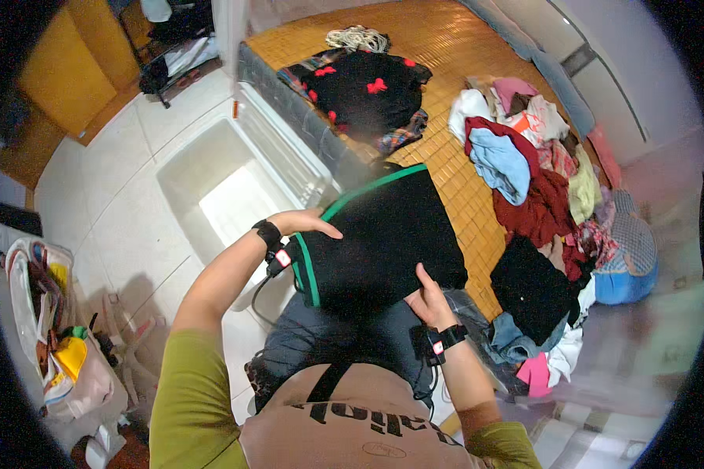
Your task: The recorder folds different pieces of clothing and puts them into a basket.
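A folded black cloth with green trim [381, 234] lies across my lap, one end reaching the bed. My left hand [305, 224] holds its green-trimmed left edge, thumb on top and the other fingers hidden underneath. At the near right edge, my right hand [431, 300] supports the cloth with its thumb raised and its fingers partly tucked below. Beyond it on the bed rests a black garment with red bows [369, 88], stacked over plaid fabric. Right of the cloth spreads a heap of mixed clothes, including a light blue garment [498, 164] and a black garment [531, 290].
A woven mat [440, 35] covers the bed. On the tiled floor to the left stands a white plastic bin [188, 176], its lid [281, 146] leaning by the bed. Bags with assorted items [82, 375] sit at lower left. A blue-and-grey item [628, 258] lies right of the heap.
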The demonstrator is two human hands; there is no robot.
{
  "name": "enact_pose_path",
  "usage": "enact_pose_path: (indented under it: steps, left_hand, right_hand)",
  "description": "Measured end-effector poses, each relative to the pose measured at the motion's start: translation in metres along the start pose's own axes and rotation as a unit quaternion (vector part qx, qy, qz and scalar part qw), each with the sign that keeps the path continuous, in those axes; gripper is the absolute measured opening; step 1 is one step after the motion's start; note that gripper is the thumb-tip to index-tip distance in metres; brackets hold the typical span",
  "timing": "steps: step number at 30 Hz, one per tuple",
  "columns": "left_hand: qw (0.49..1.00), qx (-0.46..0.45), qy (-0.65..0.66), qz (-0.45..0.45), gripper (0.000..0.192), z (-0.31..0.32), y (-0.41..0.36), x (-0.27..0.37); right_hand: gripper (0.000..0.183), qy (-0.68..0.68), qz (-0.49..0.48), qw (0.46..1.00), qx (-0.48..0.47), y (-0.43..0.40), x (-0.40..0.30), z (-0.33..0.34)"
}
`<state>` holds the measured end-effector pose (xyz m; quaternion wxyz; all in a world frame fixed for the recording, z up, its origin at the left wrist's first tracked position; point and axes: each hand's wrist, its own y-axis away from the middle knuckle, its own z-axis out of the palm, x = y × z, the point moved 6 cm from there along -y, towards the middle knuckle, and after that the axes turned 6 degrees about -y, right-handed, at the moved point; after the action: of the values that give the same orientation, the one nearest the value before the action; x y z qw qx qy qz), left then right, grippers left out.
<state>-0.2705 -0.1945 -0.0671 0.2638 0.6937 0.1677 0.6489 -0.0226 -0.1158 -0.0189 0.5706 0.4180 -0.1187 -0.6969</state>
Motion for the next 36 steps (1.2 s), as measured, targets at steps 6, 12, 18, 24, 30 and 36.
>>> enact_pose_path:
  steps: [6,12,18,24,30,36]
  left_hand:
    - [0.985,0.049,0.127,0.109,0.053,0.009,0.084,0.043]
    - [0.919,0.198,0.309,0.145,0.042,-0.014,0.174,0.035]
    - [0.828,0.354,0.423,0.104,0.037,-0.027,0.216,-0.035]
    - [0.753,0.422,0.497,0.089,0.035,-0.025,0.197,-0.094]
    - [0.676,0.477,0.560,0.029,0.037,-0.023,0.187,-0.157]
    - [0.641,0.491,0.578,0.119,0.032,-0.055,0.175,-0.152]
  right_hand:
    - [0.027,0.234,-0.060,0.963,0.119,-0.002,-0.029,0.061]
    - [0.032,0.279,-0.045,0.959,-0.015,-0.040,-0.036,0.172]
    - [0.043,0.389,0.018,0.906,-0.165,-0.117,0.017,0.242]
    - [0.062,0.381,0.150,0.896,-0.171,-0.168,0.080,0.233]
    - [0.055,0.406,0.195,0.870,-0.202,-0.178,0.113,0.229]
    - [0.052,0.451,0.109,0.874,-0.146,-0.230,0.110,0.240]
